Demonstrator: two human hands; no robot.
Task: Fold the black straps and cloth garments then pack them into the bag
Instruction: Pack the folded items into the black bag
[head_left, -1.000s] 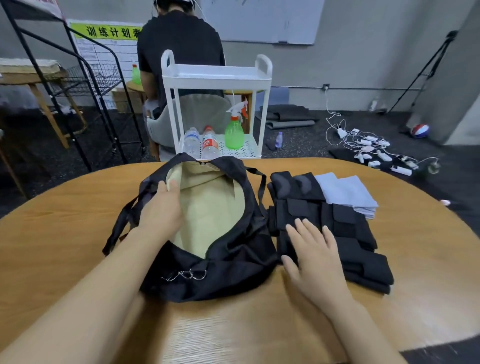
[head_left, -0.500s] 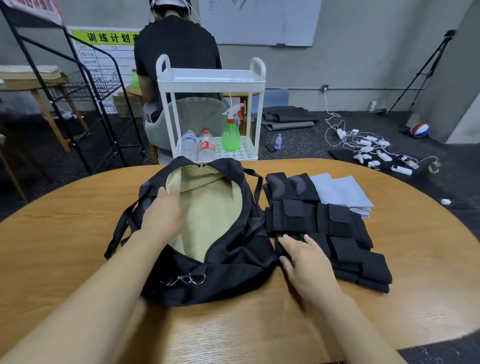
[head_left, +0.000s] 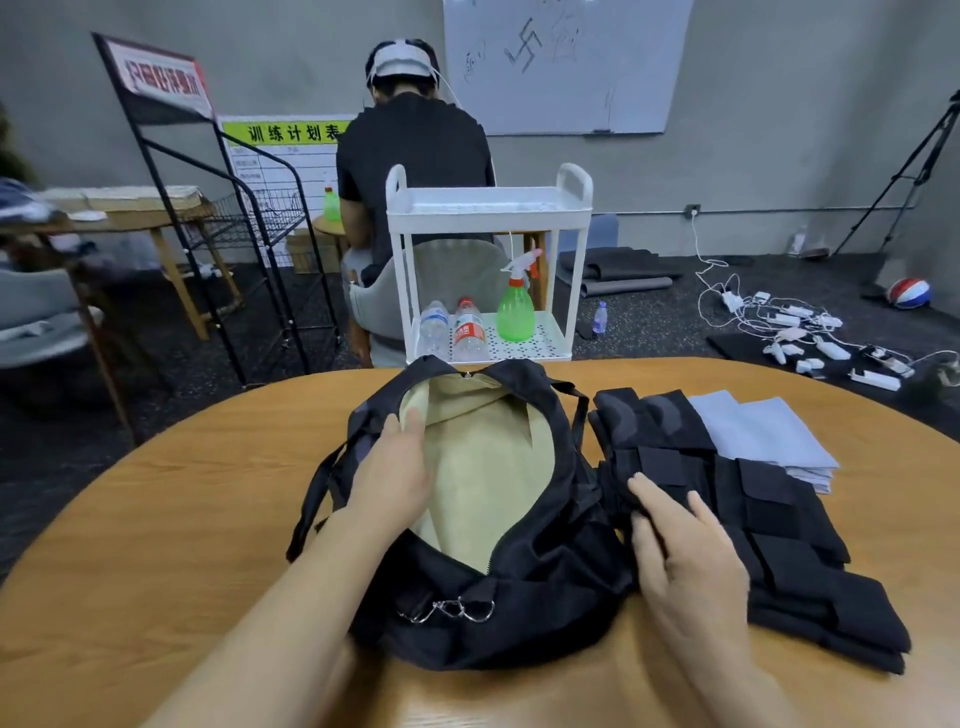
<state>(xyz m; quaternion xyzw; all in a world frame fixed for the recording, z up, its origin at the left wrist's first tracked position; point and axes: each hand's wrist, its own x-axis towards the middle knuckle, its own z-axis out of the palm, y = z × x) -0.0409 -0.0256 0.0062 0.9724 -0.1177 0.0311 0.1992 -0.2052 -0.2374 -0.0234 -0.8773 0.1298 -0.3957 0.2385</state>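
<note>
A black bag (head_left: 519, 613) with a cream lining lies unzipped and wide open in the middle of the round wooden table (head_left: 156, 519). My left hand (head_left: 395, 478) holds the bag's left rim, thumb inside the opening and fingers outside. Directly right of the bag sits a stack of folded black straps (head_left: 779, 519). My right hand (head_left: 680, 551) lies on the stack's left edge, fingers on top and thumb curled round the side. Several folded grey cloths (head_left: 763, 436) are piled behind the straps, at the far right.
Just beyond the table's far edge stands a white cart (head_left: 488, 208) with water bottles and a green spray bottle (head_left: 514, 312). A person (head_left: 415, 156) sits behind it, back turned. A black wire rack (head_left: 234, 218) stands left; chargers and cables (head_left: 810, 338) litter the floor right.
My right hand curled at the stack's near-left corner, then slid up along its left edge and took hold. My left hand stays on the bag's rim. The camera has tilted upward.
</note>
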